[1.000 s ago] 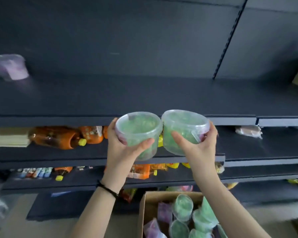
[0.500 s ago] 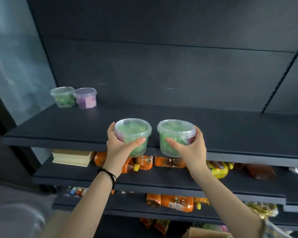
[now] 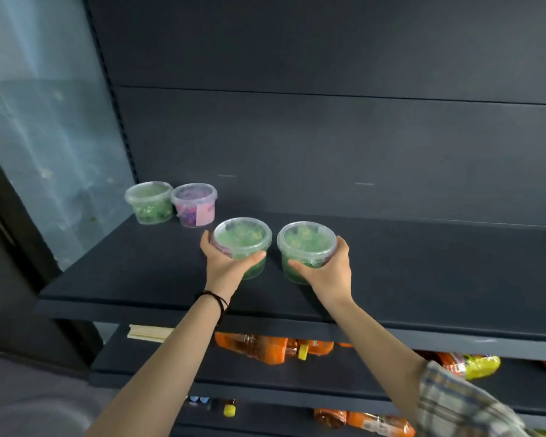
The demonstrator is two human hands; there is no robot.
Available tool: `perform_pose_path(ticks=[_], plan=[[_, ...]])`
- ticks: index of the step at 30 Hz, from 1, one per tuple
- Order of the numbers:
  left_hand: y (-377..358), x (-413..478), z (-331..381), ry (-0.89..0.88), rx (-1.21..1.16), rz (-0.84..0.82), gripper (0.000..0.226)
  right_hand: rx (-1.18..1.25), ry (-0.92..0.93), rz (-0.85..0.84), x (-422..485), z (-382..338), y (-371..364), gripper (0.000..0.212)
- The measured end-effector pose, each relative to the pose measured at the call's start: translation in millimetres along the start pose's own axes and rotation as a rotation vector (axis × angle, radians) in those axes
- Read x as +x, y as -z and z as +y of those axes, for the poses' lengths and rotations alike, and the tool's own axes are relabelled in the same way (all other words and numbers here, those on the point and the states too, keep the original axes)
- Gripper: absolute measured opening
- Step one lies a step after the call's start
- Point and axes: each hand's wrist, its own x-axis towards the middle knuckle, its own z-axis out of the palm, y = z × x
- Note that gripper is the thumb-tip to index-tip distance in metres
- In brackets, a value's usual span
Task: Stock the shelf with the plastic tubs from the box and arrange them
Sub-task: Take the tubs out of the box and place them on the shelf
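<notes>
Plastic tubs: two in hand, both over the front-middle of the top shelf. My left hand grips the left tub. My right hand grips the right tub. On each, thumb across the near wall, fingers curled round the far side. Can't tell if the bases touch the shelf yet.

Risks:
- Smooth walls, side grip only. If I let go before a base is seated, that tub drops or tips.
- Squeezing could flex a wall and pop its clear lid.
- The rims sit close together. Knock them and one skews.
- Sliding the left tub back blind could shunt the purple tub into the green tub at the back-left, and the row goes crooked.

Contents: lumpy green fill in both held tubs, can't tell what. The back pair hold green and purple fill; the purple tub has a pink label.
</notes>
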Motion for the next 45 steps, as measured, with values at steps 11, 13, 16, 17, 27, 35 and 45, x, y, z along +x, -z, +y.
perform_pose_path(ticks=[11,13,16,17,27,35,45], plan=[[-31,109,-13,-0.024,0.011,0.065,0.104,0.036,0.003,-0.035,105,5,-61,0.11],[-37,122,-14,-0.044,-0.003,0.111,0.104,0.029,-0.008,-0.046,119,5,-68,0.114],[-43,135,-21,-0.077,-0.014,0.177,0.107,0.027,-0.014,-0.045,135,6,-77,0.115],[-44,139,-22,-0.079,-0.022,0.184,0.109,0.03,-0.018,-0.041,138,5,-80,0.116],[-38,158,-27,-0.053,-0.01,0.134,0.107,0.056,-0.064,-0.027,142,0,-95,0.118],[-9,141,-18,0.036,-0.011,0.067,0.097,0.008,-0.078,-0.031,111,-7,-64,0.093],[-26,7,17,-0.097,0.072,-0.021,0.053,0.041,-0.056,-0.034,24,-7,36,0.084]])
